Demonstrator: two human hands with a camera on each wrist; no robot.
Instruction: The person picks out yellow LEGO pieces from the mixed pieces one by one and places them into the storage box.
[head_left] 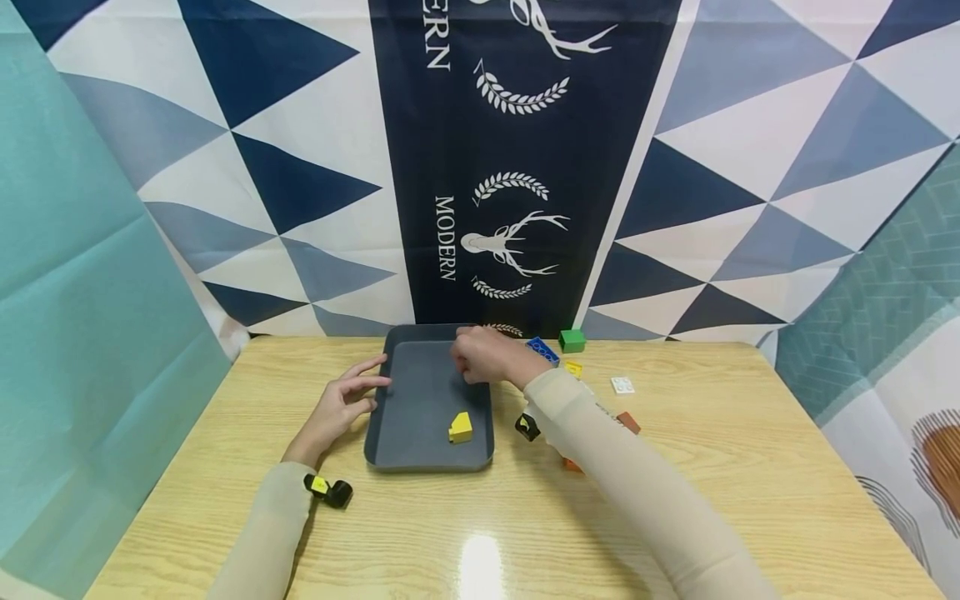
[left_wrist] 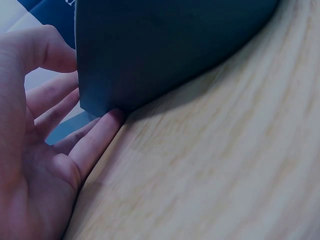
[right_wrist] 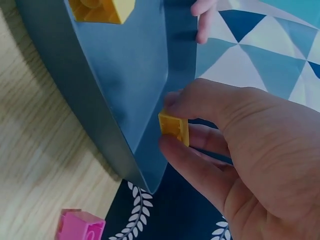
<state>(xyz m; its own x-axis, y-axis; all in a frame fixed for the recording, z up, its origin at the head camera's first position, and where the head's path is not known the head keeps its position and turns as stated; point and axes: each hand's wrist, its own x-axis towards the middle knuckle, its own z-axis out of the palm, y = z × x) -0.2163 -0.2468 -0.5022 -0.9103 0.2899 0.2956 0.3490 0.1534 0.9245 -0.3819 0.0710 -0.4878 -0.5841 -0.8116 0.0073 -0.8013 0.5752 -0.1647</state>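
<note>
A dark grey tray [head_left: 420, 400] lies on the table with a sloped yellow brick [head_left: 461, 427] in its near right part. My right hand [head_left: 491, 354] is over the far right part of the tray. In the right wrist view its thumb and fingertips pinch a small yellow brick [right_wrist: 172, 127], whose hollow side shows; the head view hides this brick behind the hand. My left hand [head_left: 347, 408] touches the tray's left side with its fingers spread. The left wrist view shows its fingertips [left_wrist: 114, 116] against the tray's outer wall [left_wrist: 150, 55].
Loose bricks lie right of the tray: blue [head_left: 543, 351], green [head_left: 572, 341], yellow [head_left: 573, 369], white [head_left: 622, 385], reddish-brown [head_left: 628, 422], and an orange piece [head_left: 573, 465] partly under the right sleeve. A pink brick [right_wrist: 81, 225] shows in the right wrist view. A patterned cloth [head_left: 517, 167] hangs behind.
</note>
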